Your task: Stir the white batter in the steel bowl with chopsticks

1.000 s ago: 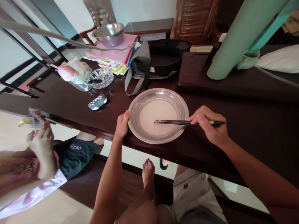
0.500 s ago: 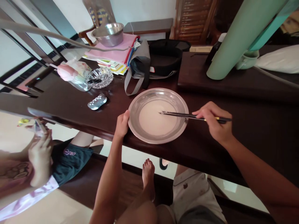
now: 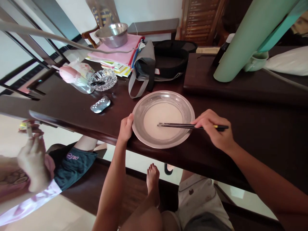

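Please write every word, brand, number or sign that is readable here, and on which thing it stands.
"ORI": on the dark green shorts at left; the mark beside it is blurred.
Too small to read: label on the grey bag.
No text can be made out on the held basin or chopsticks.

- Tabletop (image 3: 255,138): dark reddish-brown, glossy
- Metal basin (image 3: 166,144), upright near the front edge
- Grey device (image 3: 100,105) with white dots, left of the basin
- Cut-glass bowl (image 3: 110,81) beyond the device
- Stack of books and papers (image 3: 117,68), just beside a grey-and-black bag (image 3: 144,61)
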Tool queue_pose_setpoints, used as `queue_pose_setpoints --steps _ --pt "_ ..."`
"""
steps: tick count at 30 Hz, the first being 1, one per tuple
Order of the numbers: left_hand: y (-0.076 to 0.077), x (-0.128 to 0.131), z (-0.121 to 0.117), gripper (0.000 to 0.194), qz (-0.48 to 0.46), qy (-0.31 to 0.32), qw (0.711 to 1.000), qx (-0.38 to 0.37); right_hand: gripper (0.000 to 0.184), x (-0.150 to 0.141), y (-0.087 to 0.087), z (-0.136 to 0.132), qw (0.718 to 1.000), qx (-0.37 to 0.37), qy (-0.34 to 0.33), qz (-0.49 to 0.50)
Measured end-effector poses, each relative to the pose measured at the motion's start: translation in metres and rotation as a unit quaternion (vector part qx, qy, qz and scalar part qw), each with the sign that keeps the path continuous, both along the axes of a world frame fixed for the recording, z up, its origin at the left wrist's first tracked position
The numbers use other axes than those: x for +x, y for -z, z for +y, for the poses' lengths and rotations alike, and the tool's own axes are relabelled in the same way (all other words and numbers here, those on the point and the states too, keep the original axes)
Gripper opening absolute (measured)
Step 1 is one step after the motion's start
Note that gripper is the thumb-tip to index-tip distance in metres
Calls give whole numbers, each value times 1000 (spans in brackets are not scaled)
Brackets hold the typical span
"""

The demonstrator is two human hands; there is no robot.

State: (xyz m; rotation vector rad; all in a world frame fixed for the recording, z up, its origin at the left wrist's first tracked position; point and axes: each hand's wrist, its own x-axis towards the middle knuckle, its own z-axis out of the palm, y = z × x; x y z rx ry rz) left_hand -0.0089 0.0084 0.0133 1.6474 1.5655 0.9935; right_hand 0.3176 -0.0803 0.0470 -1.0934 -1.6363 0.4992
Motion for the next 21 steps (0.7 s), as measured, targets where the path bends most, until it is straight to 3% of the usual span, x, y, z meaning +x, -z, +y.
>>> queue_pose_setpoints --steps 3,6,10,12,15,17,21 --pt "0 0 0 47 1 -3 1000 8 22 -1 -1 1 999 20 22 -30" --pt "1 0 0 46 -2 3 1000 6 33 1 0 1 997 28 57 36" --pt "2 -1 0 46 3 1 1000 11 26 0 1 1 1000 14 -10 -17" --pt "3 -2 1 46 2 0 1000 16 22 0 1 0 999 23 -1 -42" --pt "3 -2 1 47 -3 9 1000 15 32 2 1 1 998 36 52 14" --pt "3 -2 1 47 -4 13 1000 13 34 2 1 1 998 27 37 33" --pt "2 -1 0 48 -2 3 1000 16 22 0 1 1 999 24 -4 -39"
